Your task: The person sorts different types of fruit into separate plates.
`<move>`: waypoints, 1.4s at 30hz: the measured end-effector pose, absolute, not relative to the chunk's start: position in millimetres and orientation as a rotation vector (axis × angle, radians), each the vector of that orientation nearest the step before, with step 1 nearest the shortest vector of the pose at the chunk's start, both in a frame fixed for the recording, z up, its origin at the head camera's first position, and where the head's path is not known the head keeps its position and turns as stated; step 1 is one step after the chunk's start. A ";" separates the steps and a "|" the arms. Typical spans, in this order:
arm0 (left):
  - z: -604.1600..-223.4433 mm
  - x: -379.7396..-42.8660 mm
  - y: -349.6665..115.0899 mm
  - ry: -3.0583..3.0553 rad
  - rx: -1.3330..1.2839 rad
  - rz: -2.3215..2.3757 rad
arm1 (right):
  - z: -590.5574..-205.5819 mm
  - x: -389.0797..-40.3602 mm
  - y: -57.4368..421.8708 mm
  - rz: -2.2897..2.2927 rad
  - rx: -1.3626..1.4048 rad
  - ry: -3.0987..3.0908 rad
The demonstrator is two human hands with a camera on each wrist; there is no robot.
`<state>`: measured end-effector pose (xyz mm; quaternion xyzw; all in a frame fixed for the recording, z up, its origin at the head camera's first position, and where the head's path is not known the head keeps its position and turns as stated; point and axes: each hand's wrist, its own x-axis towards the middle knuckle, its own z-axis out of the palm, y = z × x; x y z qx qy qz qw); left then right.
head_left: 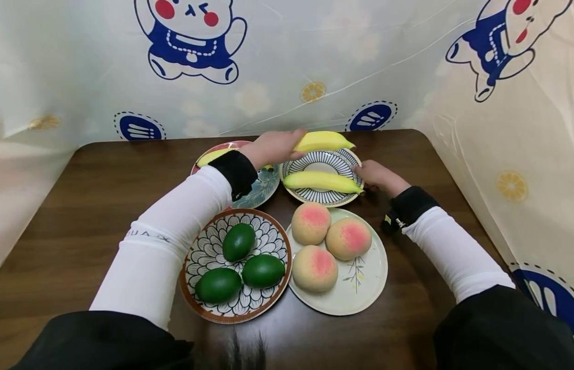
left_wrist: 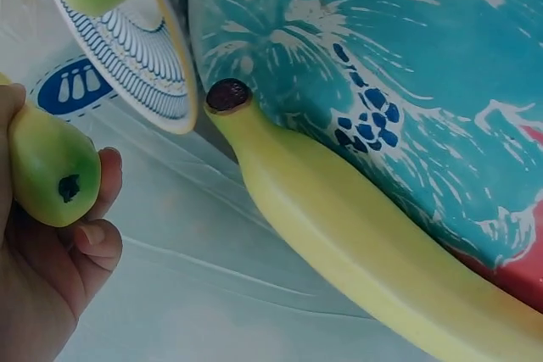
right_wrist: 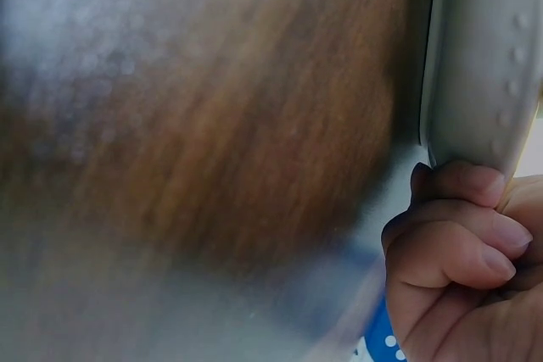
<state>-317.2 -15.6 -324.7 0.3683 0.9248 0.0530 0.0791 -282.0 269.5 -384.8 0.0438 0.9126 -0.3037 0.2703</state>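
Observation:
My left hand (head_left: 275, 148) grips one end of a yellow banana (head_left: 325, 141) over the back of a black-and-white striped plate (head_left: 293, 165). In the left wrist view its fingers curl round the greenish tip of that banana (left_wrist: 53, 167). A second banana (head_left: 321, 181) lies across the front of the striped plate. At the plate's right rim my right hand (head_left: 381, 176) pinches the edge, thumb on top; the right wrist view shows curled fingers against the pale underside (right_wrist: 479, 57). Under my left forearm, another banana (left_wrist: 339, 218) rests on a teal and red plate (left_wrist: 424, 65).
Nearer me, a brown-rimmed plate (head_left: 287, 280) holds three green, egg-shaped fruits (head_left: 238, 241). Beside it, a pale plate (head_left: 372, 280) bears three peaches (head_left: 348, 239). All stand on a dark wooden table (head_left: 125, 205), with a printed curtain (head_left: 277, 61) behind and at both sides.

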 end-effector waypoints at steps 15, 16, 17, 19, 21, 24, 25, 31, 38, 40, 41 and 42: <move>-355.4 -322.6 9.4 2.654 1.013 0.083 | -385.5 -283.6 266.9 -0.794 0.096 2.472; -357.0 -322.4 11.1 2.640 1.007 0.097 | -385.3 -283.5 266.6 -0.792 0.101 2.467; -358.0 -322.4 12.4 2.628 1.001 0.117 | -385.2 -283.7 266.2 -0.788 0.109 2.467; -359.2 -322.3 14.4 2.603 0.986 0.158 | -384.5 -283.7 265.5 -0.783 0.119 2.462; -360.2 -322.8 15.5 2.582 0.977 0.192 | -384.0 -283.7 265.2 -0.780 0.120 2.462; -360.7 -323.5 16.5 2.551 0.977 0.226 | -384.0 -283.4 264.8 -0.780 0.113 2.465; -360.6 -323.6 16.8 2.544 0.980 0.223 | -384.3 -283.3 265.0 -0.776 0.109 2.470; -358.8 -321.7 18.2 2.526 0.953 0.171 | -385.5 -282.4 266.9 -0.779 0.062 2.485; -360.4 -321.5 19.2 2.523 0.935 0.159 | -384.7 -282.4 267.5 -0.783 0.070 2.496; -361.3 -321.3 19.1 2.520 0.927 0.160 | -384.5 -282.4 267.8 -0.780 0.076 2.493; -361.7 -321.3 19.1 2.520 0.927 0.158 | -384.4 -282.2 267.8 -0.780 0.085 2.491; -362.1 -321.2 19.1 2.520 0.929 0.156 | -384.4 -282.4 267.8 -0.779 0.089 2.489</move>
